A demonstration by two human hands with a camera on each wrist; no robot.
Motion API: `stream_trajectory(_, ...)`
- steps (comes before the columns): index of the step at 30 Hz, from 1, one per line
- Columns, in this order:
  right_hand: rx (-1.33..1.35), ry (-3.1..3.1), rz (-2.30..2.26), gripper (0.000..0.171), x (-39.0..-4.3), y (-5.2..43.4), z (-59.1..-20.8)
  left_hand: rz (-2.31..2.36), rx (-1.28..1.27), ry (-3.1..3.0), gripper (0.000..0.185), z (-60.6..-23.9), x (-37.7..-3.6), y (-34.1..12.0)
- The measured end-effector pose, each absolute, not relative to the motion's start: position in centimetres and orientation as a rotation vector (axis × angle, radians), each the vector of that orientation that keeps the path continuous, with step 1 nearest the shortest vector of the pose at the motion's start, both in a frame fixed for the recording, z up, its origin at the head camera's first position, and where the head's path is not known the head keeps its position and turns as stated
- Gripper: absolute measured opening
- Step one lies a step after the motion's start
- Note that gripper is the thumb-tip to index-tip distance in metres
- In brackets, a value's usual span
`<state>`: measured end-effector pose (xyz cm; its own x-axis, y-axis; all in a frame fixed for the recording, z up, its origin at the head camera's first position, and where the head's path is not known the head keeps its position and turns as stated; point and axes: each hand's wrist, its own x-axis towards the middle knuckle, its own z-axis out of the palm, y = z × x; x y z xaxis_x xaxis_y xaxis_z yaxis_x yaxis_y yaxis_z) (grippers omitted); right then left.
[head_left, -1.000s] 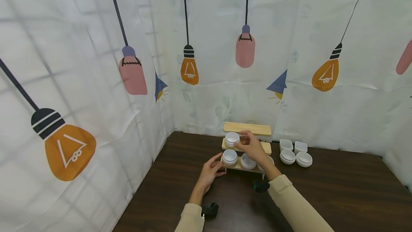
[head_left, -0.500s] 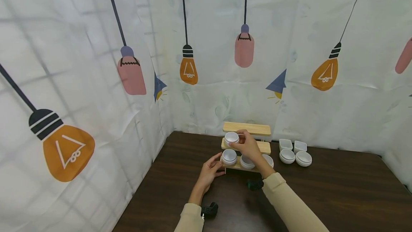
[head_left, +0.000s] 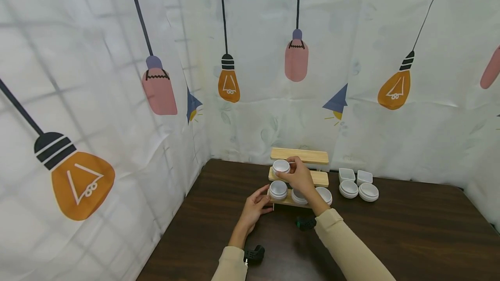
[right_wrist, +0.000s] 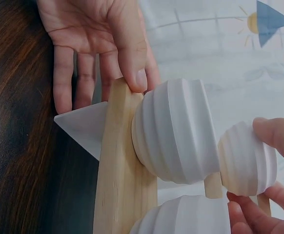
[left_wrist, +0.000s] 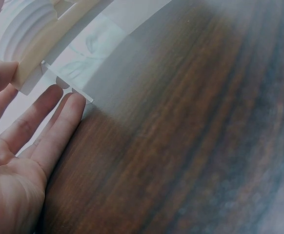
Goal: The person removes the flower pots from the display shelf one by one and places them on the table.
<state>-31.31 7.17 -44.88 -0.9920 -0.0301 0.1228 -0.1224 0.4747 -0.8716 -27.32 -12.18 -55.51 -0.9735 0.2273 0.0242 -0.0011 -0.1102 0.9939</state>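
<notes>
1. At the far edge of the table (head_left: 390, 237), close under the curtain, I see a three-step wooden rack (head_left: 300, 156), pale pine, its top step bare.
2. Dark tabletop lies open in front and to the left; right of the rack sit stacked white dishes (head_left: 358, 190), near it but apart.
3. My left hand (head_left: 255, 207) lies released, fingers straight, thumb on the lowest step's left end.
4. My right hand (head_left: 300, 176) is grasping a small ribbed white bowl (head_left: 281, 166) at the middle step's left end.
</notes>
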Motion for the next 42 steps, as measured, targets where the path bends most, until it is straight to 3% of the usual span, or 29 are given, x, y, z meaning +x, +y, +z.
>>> stream_trajectory(42, 0.121, -2.522, 1.74, 0.058, -31.1, 8.3, -45.0, 2.233, 0.27, 1.988, 0.049, -55.6, -27.3, -12.2)
